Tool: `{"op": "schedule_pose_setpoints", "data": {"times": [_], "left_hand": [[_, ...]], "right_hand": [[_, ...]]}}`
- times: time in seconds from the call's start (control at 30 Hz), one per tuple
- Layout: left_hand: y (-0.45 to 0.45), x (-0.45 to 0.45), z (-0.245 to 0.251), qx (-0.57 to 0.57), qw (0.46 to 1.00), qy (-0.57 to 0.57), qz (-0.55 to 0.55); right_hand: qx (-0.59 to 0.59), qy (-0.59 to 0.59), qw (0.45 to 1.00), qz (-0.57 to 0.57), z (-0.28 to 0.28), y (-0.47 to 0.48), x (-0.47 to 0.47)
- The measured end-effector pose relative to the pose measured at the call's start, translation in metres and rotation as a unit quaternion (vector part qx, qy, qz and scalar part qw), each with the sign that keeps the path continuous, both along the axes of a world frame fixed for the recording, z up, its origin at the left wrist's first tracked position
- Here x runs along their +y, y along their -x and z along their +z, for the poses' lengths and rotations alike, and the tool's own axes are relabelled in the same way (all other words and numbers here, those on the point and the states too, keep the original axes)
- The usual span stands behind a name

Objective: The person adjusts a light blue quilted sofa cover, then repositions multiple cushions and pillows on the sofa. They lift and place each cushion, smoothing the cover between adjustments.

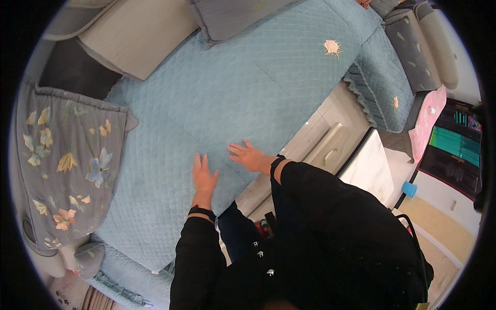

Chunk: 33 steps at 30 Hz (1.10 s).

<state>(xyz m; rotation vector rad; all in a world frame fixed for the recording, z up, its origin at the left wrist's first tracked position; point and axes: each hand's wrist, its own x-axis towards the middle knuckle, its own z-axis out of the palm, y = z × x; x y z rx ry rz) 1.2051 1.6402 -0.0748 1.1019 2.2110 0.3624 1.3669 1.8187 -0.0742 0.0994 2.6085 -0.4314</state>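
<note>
A blue quilted sofa cover (232,93) spreads over the wide seat in front of me. My left hand (204,174) is at its near part, fingers apart and slightly blurred. To the right of it, my right hand (247,155) lies palm down with spread fingers, close to the seat's near edge. Neither hand holds anything; whether the palms press on the fabric or hover just over it, I cannot tell. A faint crease (271,77) runs across the cover farther off. An embroidered flower (332,47) decorates its far right part.
A grey floral cushion (69,162) leans at the left. Another grey cushion (236,19) and a beige sofa back cushion (143,35) line the far side. A marble-topped table (368,166) with a drawer stands close on my right. Beyond it is a blue bin (409,189).
</note>
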Motion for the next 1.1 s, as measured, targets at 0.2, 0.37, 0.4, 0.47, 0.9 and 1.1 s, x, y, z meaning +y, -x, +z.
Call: {"op": "schedule_pose_setpoints", "data": {"times": [0.2, 0.37, 0.4, 0.47, 0.9, 1.1], "left_hand": [[-0.028, 0.122, 0.01, -0.01, 0.996, -0.073, -0.044], [-0.055, 0.2, 0.01, -0.019, 0.98, 0.165, -0.114], [-0.062, 0.206, 0.011, -0.019, 0.976, 0.189, -0.105], [-0.071, 0.213, 0.012, -0.007, 0.97, 0.227, -0.088], [-0.069, 0.216, -0.011, -0.013, 0.967, 0.239, -0.089], [-0.064, 0.213, -0.017, -0.01, 0.964, 0.246, -0.104]], "right_hand": [[0.061, -0.083, 0.985, -0.141, -0.003, -0.003, 0.101], [0.034, -0.022, 0.985, -0.165, -0.007, -0.064, 0.167], [0.038, -0.022, 0.988, -0.148, -0.007, -0.078, 0.174], [0.078, -0.015, 0.987, -0.142, -0.008, -0.101, 0.174], [0.111, -0.047, 0.987, -0.107, -0.024, -0.098, 0.286], [0.025, -0.106, 0.984, -0.144, -0.016, -0.128, 0.321]]}}
